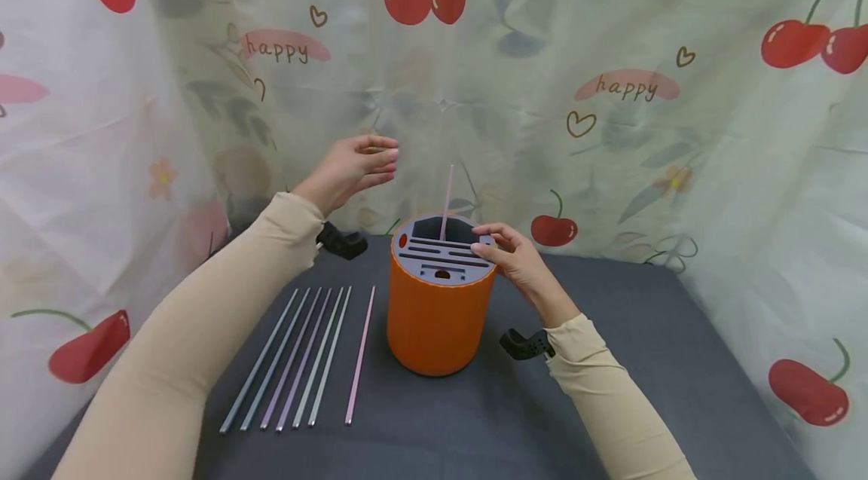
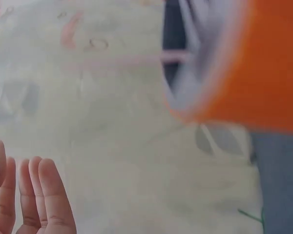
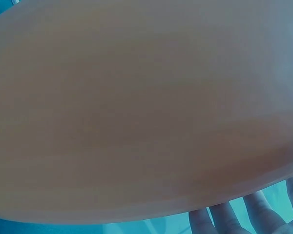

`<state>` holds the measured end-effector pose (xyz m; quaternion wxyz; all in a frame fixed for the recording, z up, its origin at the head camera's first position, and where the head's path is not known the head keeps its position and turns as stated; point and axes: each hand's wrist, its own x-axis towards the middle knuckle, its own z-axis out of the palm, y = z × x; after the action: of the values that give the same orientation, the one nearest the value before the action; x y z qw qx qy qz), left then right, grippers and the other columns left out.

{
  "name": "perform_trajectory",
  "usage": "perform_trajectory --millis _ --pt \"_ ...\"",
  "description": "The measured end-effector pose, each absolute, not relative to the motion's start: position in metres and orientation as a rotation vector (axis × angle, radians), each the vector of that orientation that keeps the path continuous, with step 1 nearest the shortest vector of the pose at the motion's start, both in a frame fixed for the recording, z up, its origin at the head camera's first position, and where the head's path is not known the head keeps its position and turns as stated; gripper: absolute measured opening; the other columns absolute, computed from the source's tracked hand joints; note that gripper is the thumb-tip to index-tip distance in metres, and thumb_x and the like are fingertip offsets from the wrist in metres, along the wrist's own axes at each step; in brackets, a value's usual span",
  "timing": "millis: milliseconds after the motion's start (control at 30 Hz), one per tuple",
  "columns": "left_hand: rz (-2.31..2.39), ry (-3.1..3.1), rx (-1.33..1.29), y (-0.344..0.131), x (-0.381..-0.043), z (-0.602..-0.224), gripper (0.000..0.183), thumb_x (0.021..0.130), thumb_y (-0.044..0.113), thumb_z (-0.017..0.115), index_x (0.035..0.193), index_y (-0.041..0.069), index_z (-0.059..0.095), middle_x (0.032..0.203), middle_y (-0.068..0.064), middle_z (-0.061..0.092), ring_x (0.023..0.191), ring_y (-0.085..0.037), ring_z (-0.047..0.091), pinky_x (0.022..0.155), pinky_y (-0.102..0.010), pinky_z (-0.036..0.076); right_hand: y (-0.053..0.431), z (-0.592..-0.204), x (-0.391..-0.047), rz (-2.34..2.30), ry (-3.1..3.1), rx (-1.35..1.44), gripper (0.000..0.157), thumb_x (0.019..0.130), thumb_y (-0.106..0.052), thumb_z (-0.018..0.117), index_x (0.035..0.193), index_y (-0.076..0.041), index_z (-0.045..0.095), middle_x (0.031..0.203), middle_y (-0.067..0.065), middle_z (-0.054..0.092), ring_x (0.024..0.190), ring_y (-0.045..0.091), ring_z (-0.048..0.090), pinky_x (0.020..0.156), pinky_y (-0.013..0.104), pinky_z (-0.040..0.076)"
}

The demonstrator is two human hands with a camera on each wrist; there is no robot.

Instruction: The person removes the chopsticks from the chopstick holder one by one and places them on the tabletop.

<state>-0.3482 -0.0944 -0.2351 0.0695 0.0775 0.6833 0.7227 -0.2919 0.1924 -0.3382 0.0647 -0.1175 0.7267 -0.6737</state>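
An orange round utensil holder [image 1: 437, 322] with a grey slotted top [image 1: 444, 263] stands on the table. A pink chopstick [image 1: 447, 201] rises upright from the large opening at the back of that top. My left hand [image 1: 359, 167] is in the air to the upper left of the chopstick, fingers loosely extended and holding nothing. My right hand [image 1: 518, 258] holds the holder's right rim, with the thumb and fingertips over the top edge. In the right wrist view the holder's wall [image 3: 136, 122] fills most of the picture, and the fingers [image 3: 263, 214] show past its edge.
Left of the holder, one pink chopstick [image 1: 360, 356] lies on the dark grey table [image 1: 610, 389]. Farther left, several blue, purple and pale green chopsticks [image 1: 305, 359] lie side by side. A cherry-patterned curtain [image 1: 475, 103] hangs behind and along both sides.
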Motion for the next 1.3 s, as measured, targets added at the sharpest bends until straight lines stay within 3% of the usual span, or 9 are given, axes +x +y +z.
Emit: perform_trajectory --millis 233,633,733,933,1133,1300 --pt "2.21 1.942 0.207 -0.051 -0.351 -0.224 0.034 0.096 0.005 0.057 0.13 0.003 0.055 0.129 -0.013 0.054 0.107 -0.022 0.061 0.098 -0.032 0.052 0.191 -0.339 -0.293 -2.033 2.183 -0.361 0.024 0.093 -0.015 0.065 0.117 -0.018 0.059 0.142 0.013 0.044 0.131 0.028 0.042 0.099 0.036 0.049" --pt "2.026 2.012 0.143 -0.023 -0.35 -0.24 0.036 0.094 0.002 0.061 0.129 0.0 0.057 0.13 -0.018 0.057 0.116 -0.03 0.059 0.099 -0.038 0.052 0.192 -0.341 -0.293 -2.016 2.195 -0.367 0.026 0.094 -0.018 0.065 0.119 -0.017 0.059 0.139 0.015 0.047 0.111 0.022 0.053 0.095 0.033 0.05" --pt "1.955 2.049 0.124 -0.021 -0.35 -0.244 0.033 0.093 0.0 0.061 0.125 0.001 0.059 0.126 -0.018 0.059 0.107 -0.027 0.064 0.097 -0.038 0.053 0.192 -0.342 -0.293 -2.013 2.191 -0.368 0.024 0.094 -0.018 0.065 0.117 -0.019 0.059 0.139 0.014 0.047 0.112 0.021 0.052 0.094 0.032 0.05" --pt "1.863 2.09 0.114 -0.018 -0.349 -0.245 0.025 0.091 -0.004 0.062 0.116 -0.001 0.063 0.101 -0.014 0.063 0.078 -0.018 0.065 0.091 -0.038 0.056 0.192 -0.343 -0.294 -2.002 2.191 -0.369 0.025 0.094 -0.018 0.065 0.118 -0.019 0.059 0.137 0.013 0.047 0.113 0.021 0.052 0.096 0.033 0.05" --pt "1.888 2.157 0.272 -0.024 -0.345 -0.231 0.022 0.092 -0.005 0.06 0.113 -0.003 0.06 0.117 -0.02 0.058 0.085 -0.018 0.063 0.095 -0.038 0.055 0.193 -0.339 -0.292 -2.0 2.197 -0.361 0.029 0.094 -0.018 0.065 0.122 -0.013 0.057 0.139 0.015 0.047 0.112 0.022 0.052 0.095 0.033 0.05" --pt "2.008 2.23 0.461 -0.041 -0.337 -0.204 0.018 0.092 -0.001 0.062 0.11 0.001 0.061 0.112 -0.014 0.059 0.091 -0.018 0.063 0.091 -0.036 0.056 0.194 -0.338 -0.293 -1.989 2.204 -0.365 0.027 0.094 -0.018 0.064 0.12 -0.016 0.058 0.142 0.014 0.045 0.115 0.023 0.05 0.097 0.035 0.049"
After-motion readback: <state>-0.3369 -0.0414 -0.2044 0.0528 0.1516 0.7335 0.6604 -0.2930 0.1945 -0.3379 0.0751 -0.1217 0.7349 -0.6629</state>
